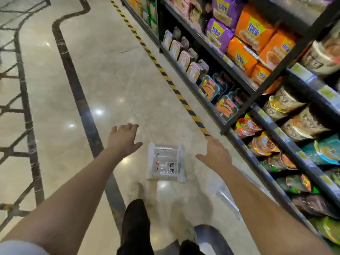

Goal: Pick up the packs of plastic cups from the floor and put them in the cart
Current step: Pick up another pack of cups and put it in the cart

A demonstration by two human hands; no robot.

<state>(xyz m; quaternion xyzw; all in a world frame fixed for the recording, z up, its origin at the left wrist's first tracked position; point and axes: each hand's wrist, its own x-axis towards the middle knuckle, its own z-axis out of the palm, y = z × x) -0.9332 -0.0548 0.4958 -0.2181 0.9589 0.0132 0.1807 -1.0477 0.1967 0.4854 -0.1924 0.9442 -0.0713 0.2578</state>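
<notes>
A clear pack of plastic cups (166, 163) lies flat on the floor (103, 74) between the two hands, just ahead of the feet. The left hand (123, 138) and right hand (215, 153) are both spread wide and empty, either side of it. Best to lower both onto its long edges and pinch evenly, since the slick wrapper may slide. No cart is in view
</notes>
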